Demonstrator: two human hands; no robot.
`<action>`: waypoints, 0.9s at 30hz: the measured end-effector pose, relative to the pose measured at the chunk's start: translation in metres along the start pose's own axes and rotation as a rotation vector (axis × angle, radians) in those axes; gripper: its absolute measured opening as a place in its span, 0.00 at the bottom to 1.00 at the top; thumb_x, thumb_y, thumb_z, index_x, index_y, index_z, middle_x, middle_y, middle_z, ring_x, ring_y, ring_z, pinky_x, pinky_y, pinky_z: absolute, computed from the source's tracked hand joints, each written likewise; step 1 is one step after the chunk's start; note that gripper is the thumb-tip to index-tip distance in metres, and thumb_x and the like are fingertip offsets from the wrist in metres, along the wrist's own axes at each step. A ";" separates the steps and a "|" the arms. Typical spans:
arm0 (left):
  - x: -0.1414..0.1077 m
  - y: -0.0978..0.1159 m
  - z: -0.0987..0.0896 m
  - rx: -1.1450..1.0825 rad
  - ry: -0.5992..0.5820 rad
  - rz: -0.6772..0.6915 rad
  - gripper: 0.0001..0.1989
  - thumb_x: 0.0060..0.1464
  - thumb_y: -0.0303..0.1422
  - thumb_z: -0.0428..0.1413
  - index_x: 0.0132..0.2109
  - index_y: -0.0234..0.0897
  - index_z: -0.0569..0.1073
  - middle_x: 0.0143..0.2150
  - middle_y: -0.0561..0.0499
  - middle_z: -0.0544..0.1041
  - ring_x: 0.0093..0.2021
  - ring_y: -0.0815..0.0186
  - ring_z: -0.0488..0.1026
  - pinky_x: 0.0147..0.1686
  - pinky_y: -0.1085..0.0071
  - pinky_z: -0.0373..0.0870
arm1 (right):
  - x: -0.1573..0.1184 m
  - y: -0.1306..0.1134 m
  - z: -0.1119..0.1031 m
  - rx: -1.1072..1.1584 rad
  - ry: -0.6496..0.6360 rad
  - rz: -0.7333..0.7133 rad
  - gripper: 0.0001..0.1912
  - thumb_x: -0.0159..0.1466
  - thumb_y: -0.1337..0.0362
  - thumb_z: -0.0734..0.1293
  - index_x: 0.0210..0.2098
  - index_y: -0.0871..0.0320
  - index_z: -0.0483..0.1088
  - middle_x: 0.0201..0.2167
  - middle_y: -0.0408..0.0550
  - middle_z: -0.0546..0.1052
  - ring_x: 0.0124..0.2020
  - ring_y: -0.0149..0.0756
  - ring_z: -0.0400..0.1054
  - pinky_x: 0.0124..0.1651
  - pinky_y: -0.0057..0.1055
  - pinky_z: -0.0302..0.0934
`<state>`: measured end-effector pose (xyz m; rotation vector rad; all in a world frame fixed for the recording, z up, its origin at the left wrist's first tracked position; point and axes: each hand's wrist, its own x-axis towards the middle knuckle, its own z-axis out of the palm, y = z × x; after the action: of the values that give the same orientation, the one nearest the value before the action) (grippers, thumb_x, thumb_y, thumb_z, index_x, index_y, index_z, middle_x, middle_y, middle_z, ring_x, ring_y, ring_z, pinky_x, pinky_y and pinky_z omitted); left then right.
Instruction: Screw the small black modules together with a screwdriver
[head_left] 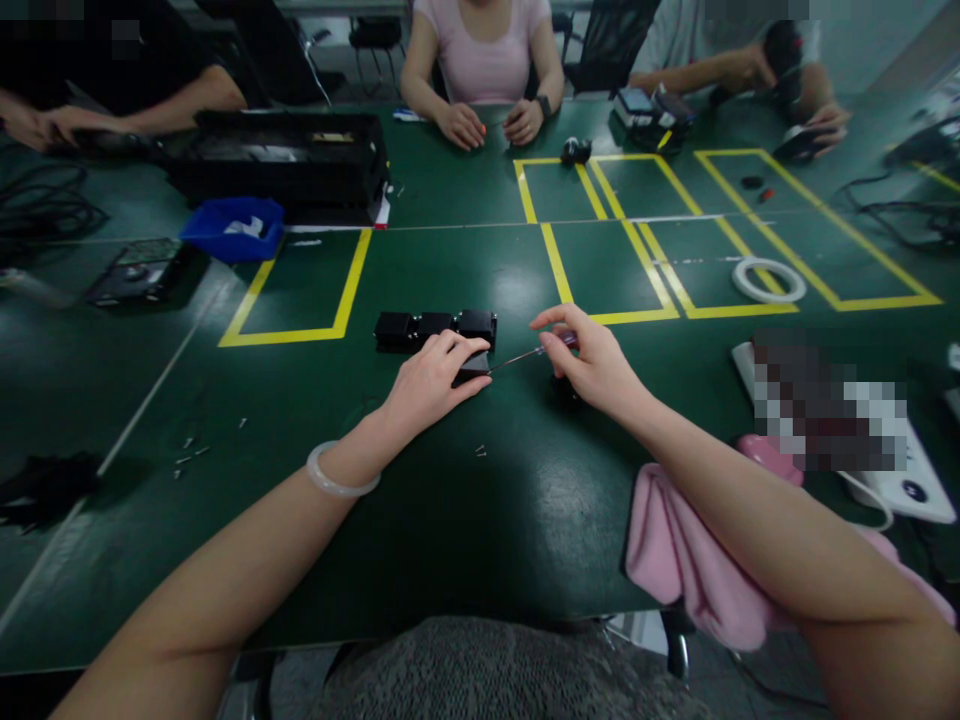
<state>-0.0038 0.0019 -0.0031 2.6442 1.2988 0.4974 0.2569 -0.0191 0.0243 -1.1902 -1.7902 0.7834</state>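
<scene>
My left hand (pixel 439 378) is closed on a small black block (pixel 472 366) on the green table, thumb and fingers on either side of it. Just behind it stands a row of black blocks (pixel 435 326) with small bright screws along it. My right hand (pixel 589 358) pinches a screwdriver (pixel 568 341) by its dark reddish handle, and the thin shaft slants left so that its tip meets the right end of the held block. A dark object, partly hidden, sits under my right hand. Two small screws (pixel 481 451) lie nearer to me.
More screws (pixel 182 460) lie at the left. A blue tray (pixel 236 228) and a black housing (pixel 300 165) stand at the back left. At the right are a white tape roll (pixel 769 280) and a pink cloth (pixel 697 570). Several people sit across the table.
</scene>
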 end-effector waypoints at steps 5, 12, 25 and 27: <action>0.000 0.001 0.000 0.008 -0.006 0.004 0.21 0.68 0.41 0.59 0.65 0.42 0.70 0.57 0.43 0.75 0.58 0.49 0.73 0.54 0.55 0.76 | 0.000 0.000 0.000 -0.002 0.015 -0.013 0.06 0.71 0.63 0.65 0.47 0.53 0.68 0.27 0.39 0.69 0.27 0.33 0.67 0.34 0.34 0.60; 0.000 0.000 0.002 0.020 0.015 0.004 0.21 0.68 0.40 0.60 0.64 0.44 0.70 0.57 0.44 0.75 0.58 0.51 0.73 0.55 0.55 0.76 | 0.000 -0.002 -0.001 0.002 -0.032 0.017 0.05 0.73 0.60 0.64 0.43 0.54 0.69 0.21 0.36 0.67 0.21 0.31 0.62 0.30 0.32 0.56; 0.000 0.000 0.001 0.013 -0.005 0.001 0.21 0.68 0.41 0.59 0.64 0.43 0.70 0.57 0.43 0.75 0.58 0.50 0.73 0.54 0.55 0.76 | 0.000 0.000 -0.001 0.030 -0.026 0.038 0.08 0.74 0.57 0.65 0.42 0.54 0.69 0.22 0.36 0.68 0.20 0.29 0.63 0.28 0.31 0.55; 0.000 0.000 0.001 0.010 -0.003 0.004 0.21 0.68 0.41 0.59 0.64 0.44 0.70 0.57 0.44 0.75 0.58 0.50 0.73 0.54 0.55 0.76 | 0.000 -0.001 -0.001 0.031 -0.024 0.017 0.05 0.73 0.60 0.65 0.44 0.54 0.69 0.23 0.36 0.69 0.21 0.29 0.64 0.29 0.31 0.56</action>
<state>-0.0032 0.0023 -0.0040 2.6545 1.2987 0.4884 0.2574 -0.0196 0.0249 -1.1818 -1.7832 0.8352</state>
